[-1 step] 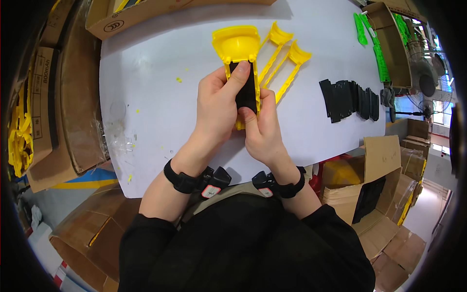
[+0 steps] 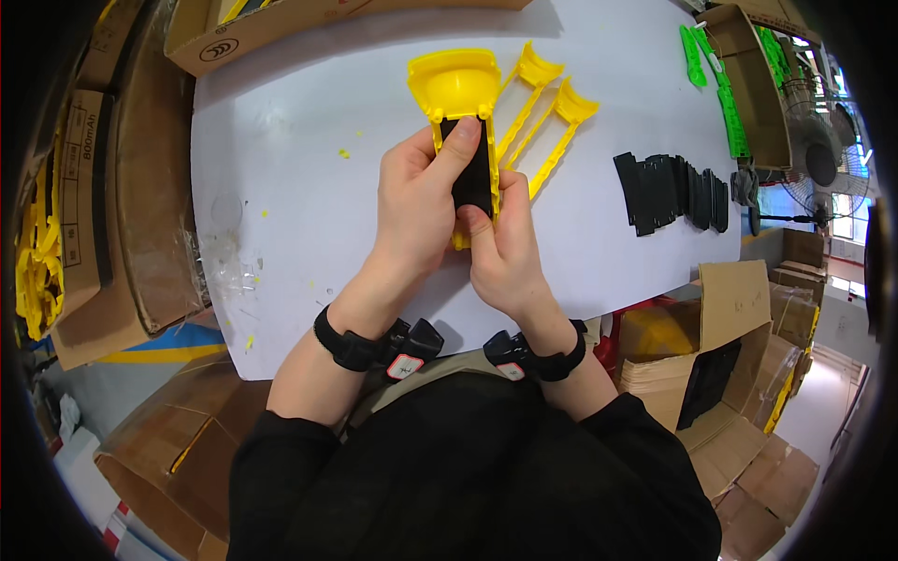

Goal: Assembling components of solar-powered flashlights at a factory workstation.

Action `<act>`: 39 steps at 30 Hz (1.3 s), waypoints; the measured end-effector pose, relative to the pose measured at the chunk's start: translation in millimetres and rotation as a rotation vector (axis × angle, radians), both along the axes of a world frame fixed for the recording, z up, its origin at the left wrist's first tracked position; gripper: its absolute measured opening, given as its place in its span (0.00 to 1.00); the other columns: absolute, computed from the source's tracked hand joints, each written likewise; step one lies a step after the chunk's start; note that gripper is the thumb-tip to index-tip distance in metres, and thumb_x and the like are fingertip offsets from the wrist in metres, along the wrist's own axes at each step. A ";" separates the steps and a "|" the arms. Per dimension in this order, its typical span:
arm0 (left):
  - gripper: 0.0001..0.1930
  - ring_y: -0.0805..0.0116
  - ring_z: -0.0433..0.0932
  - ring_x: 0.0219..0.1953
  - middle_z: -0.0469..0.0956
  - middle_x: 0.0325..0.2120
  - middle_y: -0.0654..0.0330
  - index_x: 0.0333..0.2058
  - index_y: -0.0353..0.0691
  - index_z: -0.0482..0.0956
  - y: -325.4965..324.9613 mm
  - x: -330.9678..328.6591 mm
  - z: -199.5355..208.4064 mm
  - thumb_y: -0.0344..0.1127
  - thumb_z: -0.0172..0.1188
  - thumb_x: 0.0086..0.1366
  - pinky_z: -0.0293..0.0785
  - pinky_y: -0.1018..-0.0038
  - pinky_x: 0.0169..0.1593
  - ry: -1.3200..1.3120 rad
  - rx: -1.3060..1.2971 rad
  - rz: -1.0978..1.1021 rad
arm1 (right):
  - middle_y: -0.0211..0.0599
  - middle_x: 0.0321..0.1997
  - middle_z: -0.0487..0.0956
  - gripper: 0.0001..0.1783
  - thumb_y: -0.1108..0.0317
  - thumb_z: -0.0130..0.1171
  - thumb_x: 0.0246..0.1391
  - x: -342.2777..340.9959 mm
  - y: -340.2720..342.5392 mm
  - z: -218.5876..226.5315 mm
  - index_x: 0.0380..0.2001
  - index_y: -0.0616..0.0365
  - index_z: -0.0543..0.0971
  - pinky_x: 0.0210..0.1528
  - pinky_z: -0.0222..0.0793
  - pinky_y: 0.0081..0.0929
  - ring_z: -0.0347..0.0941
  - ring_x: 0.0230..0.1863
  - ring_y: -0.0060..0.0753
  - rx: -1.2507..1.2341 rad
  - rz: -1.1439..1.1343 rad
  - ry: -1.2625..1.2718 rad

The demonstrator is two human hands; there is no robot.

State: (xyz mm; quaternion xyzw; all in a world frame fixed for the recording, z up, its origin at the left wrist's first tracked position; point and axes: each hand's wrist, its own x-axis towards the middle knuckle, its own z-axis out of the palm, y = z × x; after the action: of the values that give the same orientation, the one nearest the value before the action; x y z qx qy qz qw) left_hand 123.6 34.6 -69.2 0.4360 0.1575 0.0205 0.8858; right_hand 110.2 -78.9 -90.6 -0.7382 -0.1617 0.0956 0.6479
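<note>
Over the white table, both hands hold a yellow plastic frame with a broad, scooped head at its far end. A flat black panel lies between the frame's long sides. My left hand is closed round the left side, its thumb pressed on the panel near the head. Lower on the right side, my right hand grips the frame, thumb at the panel's near end. The fingers beneath are hidden. Just right of the held piece lie two more yellow frames, with no black panel in them.
Several black panels lie fanned on the table's right. Green plastic parts rest near a carton at the far right. A long cardboard box stands along the far edge. Cartons flank the table, one open box at near right.
</note>
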 end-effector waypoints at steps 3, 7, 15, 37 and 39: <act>0.15 0.83 0.69 0.24 0.75 0.24 0.66 0.32 0.33 0.77 1.7 -1.1 0.1 0.42 0.56 0.66 0.66 0.83 0.27 -0.045 0.026 -0.004 | 0.45 0.42 0.69 0.16 0.77 0.44 0.59 -0.1 2.3 0.4 0.50 0.67 0.58 0.40 0.67 0.26 0.69 0.39 0.30 0.061 -0.020 0.121; 0.14 0.83 0.68 0.24 0.75 0.24 0.66 0.32 0.33 0.76 -1.6 -2.8 2.7 0.41 0.56 0.66 0.65 0.83 0.27 -0.055 0.114 0.040 | 0.43 0.42 0.69 0.16 0.76 0.44 0.59 -0.1 5.4 9.0 0.49 0.67 0.58 0.40 0.67 0.25 0.69 0.38 0.29 0.009 -0.036 0.140; 0.12 0.83 0.65 0.22 0.74 0.21 0.67 0.31 0.32 0.75 0.3 -0.7 -21.7 0.38 0.57 0.64 0.62 0.82 0.26 -0.157 0.574 0.087 | 0.40 0.41 0.71 0.15 0.75 0.44 0.61 10.8 3.6 1.0 0.50 0.65 0.59 0.37 0.68 0.21 0.69 0.34 0.22 0.185 0.020 0.296; 0.11 0.80 0.74 0.24 0.76 0.24 0.63 0.36 0.31 0.75 11.9 7.3 -22.0 0.32 0.61 0.58 0.71 0.81 0.28 -0.145 0.702 -0.015 | 0.38 0.30 0.76 0.17 0.78 0.45 0.55 14.7 -14.2 3.8 0.50 0.68 0.64 0.29 0.66 0.19 0.72 0.28 0.19 0.147 -0.016 0.288; 0.12 0.78 0.75 0.25 0.77 0.25 0.61 0.38 0.31 0.74 18.3 5.1 -20.3 0.30 0.61 0.56 0.73 0.81 0.30 -0.191 0.768 -0.117 | 0.39 0.27 0.77 0.17 0.78 0.46 0.55 18.0 -19.5 10.0 0.49 0.68 0.65 0.28 0.66 0.19 0.73 0.26 0.20 0.078 -0.040 0.202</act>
State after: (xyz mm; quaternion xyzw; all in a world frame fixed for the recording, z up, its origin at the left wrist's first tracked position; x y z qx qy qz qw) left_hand 128.7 52.9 -89.5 0.7397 0.0303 0.0679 0.6688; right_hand 128.2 -98.4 -80.6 -0.7021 -0.0842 0.1500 0.6910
